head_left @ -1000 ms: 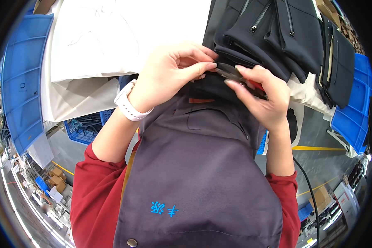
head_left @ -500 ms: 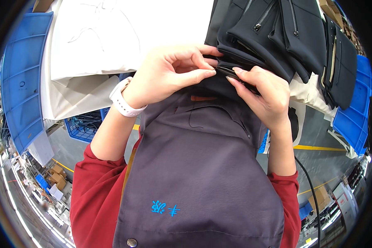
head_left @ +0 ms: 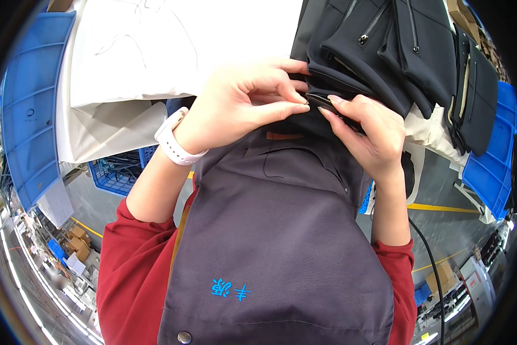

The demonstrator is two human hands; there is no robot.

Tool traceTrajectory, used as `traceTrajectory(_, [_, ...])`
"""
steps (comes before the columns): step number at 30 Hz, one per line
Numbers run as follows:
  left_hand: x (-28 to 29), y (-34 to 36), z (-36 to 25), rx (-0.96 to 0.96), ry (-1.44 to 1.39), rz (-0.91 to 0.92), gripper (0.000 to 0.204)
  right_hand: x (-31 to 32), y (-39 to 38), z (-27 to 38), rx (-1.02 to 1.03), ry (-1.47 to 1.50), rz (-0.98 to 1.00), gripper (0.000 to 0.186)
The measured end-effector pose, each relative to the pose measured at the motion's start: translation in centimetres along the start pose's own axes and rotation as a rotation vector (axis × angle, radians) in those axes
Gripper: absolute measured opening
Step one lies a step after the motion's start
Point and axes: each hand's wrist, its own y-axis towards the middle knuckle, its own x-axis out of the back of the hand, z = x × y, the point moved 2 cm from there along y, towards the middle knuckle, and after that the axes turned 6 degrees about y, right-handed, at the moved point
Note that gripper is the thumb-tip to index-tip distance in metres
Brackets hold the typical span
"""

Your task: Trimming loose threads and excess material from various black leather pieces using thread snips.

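Observation:
My left hand (head_left: 248, 98), with a white watch on its wrist, pinches thumb and index finger together at the edge of the black fabric. Whatever is between those fingertips is too small to make out; the other fingers reach under or beside the cloth. Close by on the right, my right hand (head_left: 368, 127) grips a narrow dark edge of a black fabric piece (head_left: 321, 102) between thumb and fingers. Just beyond both hands lies a pile of black fabric pieces with zippers (head_left: 350, 72), folded over one another.
A white-covered table (head_left: 137, 63) with loose dark threads extends ahead and left. Blue bins stand at the far left (head_left: 34, 109) and right (head_left: 491, 155). Below the table is a blue basket (head_left: 116, 175) of dark cords. More black pieces (head_left: 479, 98) hang at right.
My left hand has shifted slightly right, its pinched fingertips closer to the right hand. The right hand keeps its hold, almost unmoved.

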Motion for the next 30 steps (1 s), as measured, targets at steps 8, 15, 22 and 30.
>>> traceTrajectory(8, [-0.4, 0.2, -0.5, -0.132, 0.194, -0.035, 0.01, -0.1, -0.3, -0.2, 0.01, -0.027, -0.004, 0.022])
traceTrajectory(15, [4.6, -0.8, -1.3, -0.117, 0.626, -0.362, 0.02, 1.7, -1.3, -1.3, -0.459, 0.509, -0.108, 0.027])
traceTrajectory(22, [3.9, -2.1, -1.9, -0.088, 0.688, -0.636, 0.034, 1.2, 1.6, 1.7, -0.524, 0.135, -0.155, 0.036])
traceTrajectory(30, [-2.4, -1.7, -1.2, 0.326, 0.134, -0.091, 0.023, -1.9, 1.1, 2.1, -0.815, 0.109, 0.009, 0.043])
